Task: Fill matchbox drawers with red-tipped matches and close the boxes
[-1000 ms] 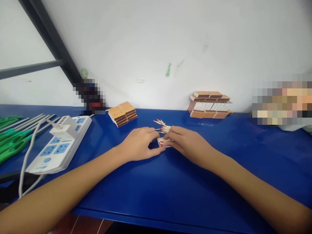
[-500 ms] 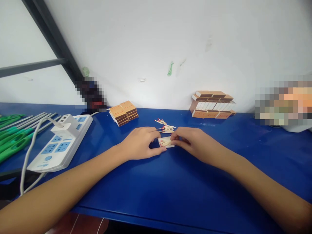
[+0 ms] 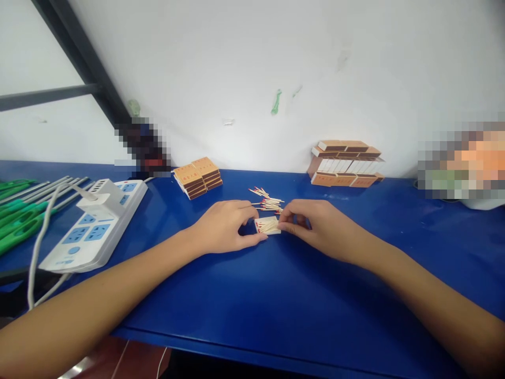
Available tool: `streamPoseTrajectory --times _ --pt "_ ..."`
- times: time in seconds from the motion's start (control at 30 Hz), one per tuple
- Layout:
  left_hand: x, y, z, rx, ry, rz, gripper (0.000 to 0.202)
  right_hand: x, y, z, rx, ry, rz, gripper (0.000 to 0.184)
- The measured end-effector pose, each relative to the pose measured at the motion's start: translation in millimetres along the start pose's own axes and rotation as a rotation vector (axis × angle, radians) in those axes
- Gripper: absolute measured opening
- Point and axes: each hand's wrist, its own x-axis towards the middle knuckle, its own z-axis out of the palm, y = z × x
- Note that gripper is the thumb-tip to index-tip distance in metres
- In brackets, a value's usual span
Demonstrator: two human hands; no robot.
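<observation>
A small white matchbox tray [image 3: 273, 231] lies on the blue tabletop, with red-headed matches [image 3: 268, 226] slanting inside it. My left hand [image 3: 226, 227] grips the tray's left end, thumb at the near side and fingers at the far side. At the tray's right end is my right hand [image 3: 310, 223], its thumb and forefinger closed together close to the edge. Whatever its fingertips pinch, if anything, is too small to make out. Just beyond the tray lies a loose pile of matches [image 3: 270, 202], partly behind my right fingers.
Matchboxes are stacked [image 3: 198, 178] at the back left, and another stack of matchboxes [image 3: 345, 164] stands against the wall at the back right. A white power strip [image 3: 97, 229] with a cable and several green-handled tools [image 3: 23, 226] occupy the left. The table's front edge [image 3: 221, 350] runs below my arms.
My right fingers have drawn back slightly from over the tray, uncovering more of the matches inside. My left hand keeps its hold. The whole view has shifted a little.
</observation>
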Motion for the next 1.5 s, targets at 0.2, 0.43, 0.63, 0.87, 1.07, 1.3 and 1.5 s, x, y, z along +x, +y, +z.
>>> streamPoseTrajectory --times 0.2,0.43,0.63,0.87,1.07,1.3,1.5 --pt "-0.7 1.2 0.6 -0.005 -0.003 0.011 0.032 2.2 -4.1 2.9 0.024 0.007 -0.028 0.009" --pt "-1.0 3.1 1.0 -0.019 0.025 0.016 0.032 1.3 -7.8 0.9 0.038 0.01 -0.016 0.014" --pt "-1.3 4.5 0.6 -0.027 0.021 0.03 0.034 -0.7 -6.6 3.3 0.002 0.032 -0.106 0.011" --pt "-1.9 5.2 1.1 -0.029 0.032 0.025 0.033 -1.3 -11.5 6.9 -0.033 -0.007 -0.083 0.016" --pt "-2.1 4.3 1.1 -0.025 0.023 0.019 0.033 -2.8 -6.8 1.7 -0.062 -0.029 -0.078 0.013" --pt "-2.1 3.5 1.2 -0.036 0.014 0.032 0.03 0.1 -6.2 5.3 0.011 -0.03 -0.051 0.01" --pt "-2.1 4.3 0.7 -0.028 0.022 0.023 0.031 0.4 -6.7 -1.0 0.061 -0.029 -0.004 0.007"
